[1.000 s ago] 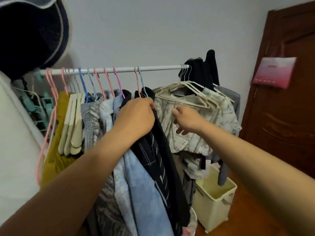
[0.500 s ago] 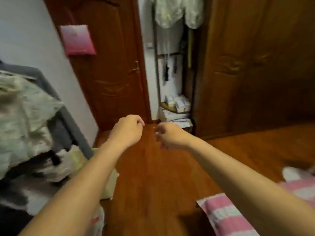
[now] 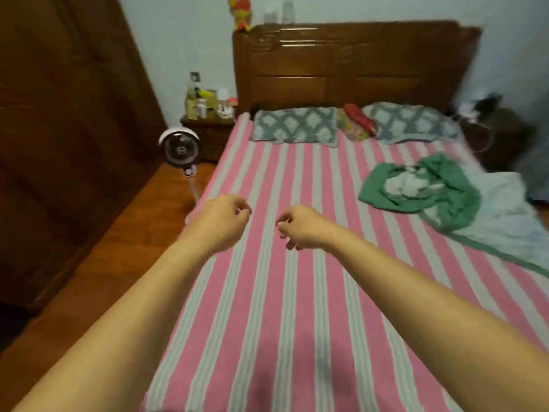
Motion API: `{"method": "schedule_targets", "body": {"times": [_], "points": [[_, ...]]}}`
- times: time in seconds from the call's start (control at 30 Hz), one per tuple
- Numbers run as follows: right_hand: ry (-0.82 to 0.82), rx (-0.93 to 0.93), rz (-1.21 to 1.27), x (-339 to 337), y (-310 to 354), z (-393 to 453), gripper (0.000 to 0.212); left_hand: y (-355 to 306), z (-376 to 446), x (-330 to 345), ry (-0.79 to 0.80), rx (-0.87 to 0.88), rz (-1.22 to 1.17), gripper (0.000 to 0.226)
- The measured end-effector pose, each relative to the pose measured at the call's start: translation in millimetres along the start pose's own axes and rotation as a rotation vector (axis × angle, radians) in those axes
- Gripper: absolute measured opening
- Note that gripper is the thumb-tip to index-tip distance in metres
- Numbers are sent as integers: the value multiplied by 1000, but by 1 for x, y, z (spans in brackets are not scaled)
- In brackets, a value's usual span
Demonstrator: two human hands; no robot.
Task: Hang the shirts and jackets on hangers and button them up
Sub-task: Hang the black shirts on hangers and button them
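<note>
Across the room lies the bed (image 3: pixel 267 292) in pink and grey stripes. On its right side sits a crumpled green garment (image 3: pixel 421 188). Above the sheet hover the left hand (image 3: pixel 222 224) and right hand (image 3: pixel 300 227), loosely curled, holding nothing.

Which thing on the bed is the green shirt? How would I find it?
Start at the big bed with the pink and grey striped sheet. Look to its right half, below the two patterned pillows. The green garment lies crumpled there, the only dark green thing, with a white patch, beside a pale blanket.
</note>
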State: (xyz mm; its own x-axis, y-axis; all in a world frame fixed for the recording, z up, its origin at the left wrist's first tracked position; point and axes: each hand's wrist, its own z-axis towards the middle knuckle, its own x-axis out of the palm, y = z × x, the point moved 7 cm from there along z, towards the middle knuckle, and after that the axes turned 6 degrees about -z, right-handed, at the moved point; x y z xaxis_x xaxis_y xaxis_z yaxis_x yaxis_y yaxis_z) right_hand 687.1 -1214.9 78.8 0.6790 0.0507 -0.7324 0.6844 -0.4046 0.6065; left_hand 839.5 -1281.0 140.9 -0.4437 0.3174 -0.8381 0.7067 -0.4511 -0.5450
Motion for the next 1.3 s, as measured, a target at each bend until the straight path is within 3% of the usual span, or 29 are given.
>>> {"method": "schedule_targets", "body": {"times": [0.2, 0.33, 0.5, 0.67, 0.77, 0.93, 1.1, 1.3], "points": [[-224, 430, 138, -102, -238, -84, 21, -158, 57, 160, 354, 274, -45, 20], [-410, 753, 242, -117, -358, -199, 17, -253, 44, 269, 594, 486, -100, 19], [-532, 1077, 349, -96, -429, -367, 23, -371, -28, 366, 881, 758, -109, 18], [-837, 1358, 423, -109, -452, -536, 20, -493, -108, 395, 1014, 995, -186, 17], [-995, 1441, 438, -117, -469, -621, 17, -547, -153, 417, 1056, 1085, -190, 15], [-1047, 1455, 438, -128, -537, -722, 13, -643, -230, 482, 1102, 1184, -139, 17], [-983, 1487, 426, -151, -635, -823, 15, -764, -310, 563, 1138, 1201, -157, 18], [-884, 1464, 378, -213, -734, -908, 14, -846, -341, 641, 1153, 1152, -126, 14]]}}
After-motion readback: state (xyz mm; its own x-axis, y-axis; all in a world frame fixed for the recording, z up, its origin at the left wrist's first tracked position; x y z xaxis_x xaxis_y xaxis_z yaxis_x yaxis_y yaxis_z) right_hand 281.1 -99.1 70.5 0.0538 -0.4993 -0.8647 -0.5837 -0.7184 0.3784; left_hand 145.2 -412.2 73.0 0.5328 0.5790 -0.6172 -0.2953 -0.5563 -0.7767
